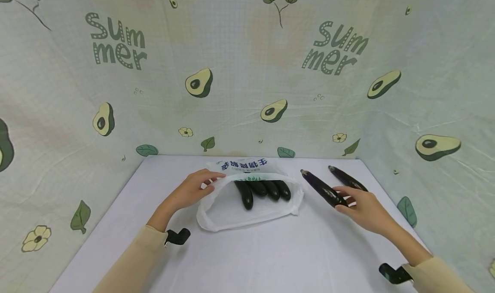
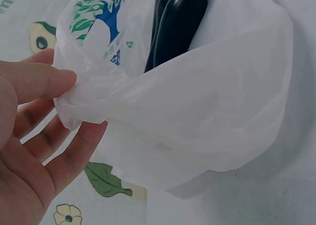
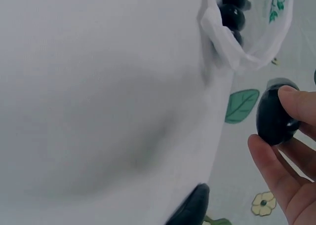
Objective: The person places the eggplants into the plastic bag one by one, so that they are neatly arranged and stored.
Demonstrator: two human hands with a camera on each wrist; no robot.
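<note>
A white plastic bag (image 1: 239, 219) with printed lettering lies on its side, its mouth facing me. Several dark, glossy eggplants (image 1: 246, 196) show inside it. My left hand (image 1: 193, 189) pinches the bag's rim at its left side; in the left wrist view the thumb (image 2: 59, 82) lies over the plastic, with fingers behind. To the right of the bag, my right hand (image 1: 365, 209) grips one end of another eggplant (image 1: 319, 186) and holds it above the table, pointing away to the left. One more eggplant (image 1: 344, 176) lies behind the right hand, partly covered by it.
The table (image 1: 239, 263) has a white cover. Behind it and along both sides hangs a pale cloth (image 1: 232, 39) printed with avocados, leaves and lettering. A black wrist mount (image 1: 178, 236) sits at the left cuff, and another (image 1: 394, 273) at the right.
</note>
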